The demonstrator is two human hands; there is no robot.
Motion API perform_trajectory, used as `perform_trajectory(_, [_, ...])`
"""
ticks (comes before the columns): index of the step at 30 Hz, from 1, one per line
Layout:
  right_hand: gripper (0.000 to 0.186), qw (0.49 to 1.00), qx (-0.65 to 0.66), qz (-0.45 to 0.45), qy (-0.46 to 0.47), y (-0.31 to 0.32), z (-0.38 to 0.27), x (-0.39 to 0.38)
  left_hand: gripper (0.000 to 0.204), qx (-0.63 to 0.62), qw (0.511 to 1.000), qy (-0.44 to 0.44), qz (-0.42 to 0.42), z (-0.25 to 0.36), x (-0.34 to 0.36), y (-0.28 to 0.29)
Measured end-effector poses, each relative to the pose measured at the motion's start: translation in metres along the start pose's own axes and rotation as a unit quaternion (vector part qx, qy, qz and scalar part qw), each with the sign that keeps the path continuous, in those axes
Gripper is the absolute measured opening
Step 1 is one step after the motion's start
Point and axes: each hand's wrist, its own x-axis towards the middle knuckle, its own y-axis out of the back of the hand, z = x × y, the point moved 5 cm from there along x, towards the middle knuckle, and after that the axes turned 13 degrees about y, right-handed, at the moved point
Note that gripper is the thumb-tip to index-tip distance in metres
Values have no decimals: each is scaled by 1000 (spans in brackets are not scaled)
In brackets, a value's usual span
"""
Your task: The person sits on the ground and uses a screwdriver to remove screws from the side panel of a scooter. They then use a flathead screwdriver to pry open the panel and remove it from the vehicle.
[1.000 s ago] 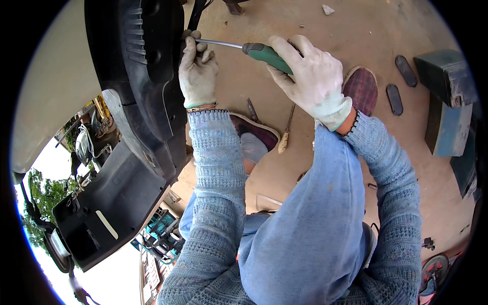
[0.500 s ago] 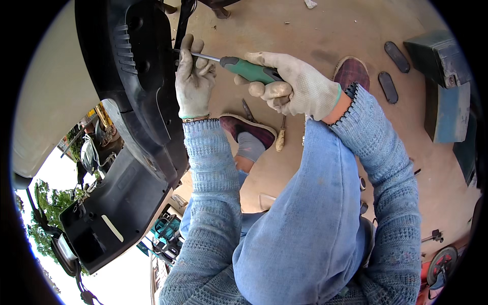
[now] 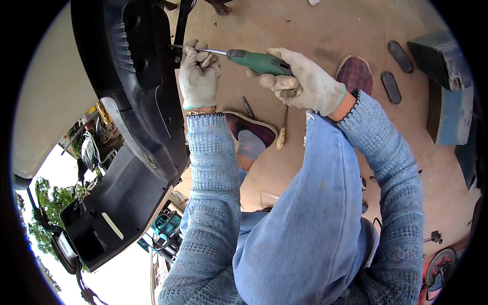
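Note:
A screwdriver (image 3: 264, 63) with a green and black handle lies nearly level, its metal shaft running left toward a black plastic panel (image 3: 147, 76). My right hand (image 3: 310, 81), in a pale knit glove with a soiled palm side, grips the handle. My left hand (image 3: 199, 76), gloved the same way, has its fingers curled round the shaft near the tip. Beyond those fingers the shaft's end reaches the panel's right edge; whether it sits in a screw or hole there I cannot tell.
On the floor lie another screwdriver (image 3: 282, 131) with a yellowish handle, a dark tool (image 3: 248, 108) by my left shoe and two dark oval pads (image 3: 391, 87). Blue-grey metal boxes (image 3: 441, 58) stand at right. Below the panel hangs a black plastic tray (image 3: 122, 203).
Both hands and the screwdriver have shifted slightly to the right. My left fingers, raised and looser before, are now curled down more closely round the shaft, and more of its end shows past them.

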Motion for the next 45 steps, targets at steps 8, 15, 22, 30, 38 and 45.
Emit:
perform_trajectory(8, [40, 525, -740, -17, 420, -27, -35, -12, 20, -15, 999, -9, 34, 1, 3, -4])
perform_trajectory(15, [41, 870, -451, 59, 191, -20, -26, -10, 17, -12, 998, -23, 59, 5, -1, -2])
perform_trajectory(22, [32, 957, -256, 12, 133, 3, -12, -11, 20, -19, 996, -22, 83, 7, 0, -4])
perform_trajectory(30, [37, 785, -517, 105, 326, -37, -32, -22, 18, -114, 990, -15, 86, 9, 2, -7])
perform_trajectory(38, [40, 646, -649, 24, 401, -37, -38, -18, 17, -112, 986, -19, 123, 12, 2, -7])
perform_trajectory(45, [33, 926, -347, 10, 149, -8, -27, -11, 17, -167, 976, -10, 141, 16, 2, -6])
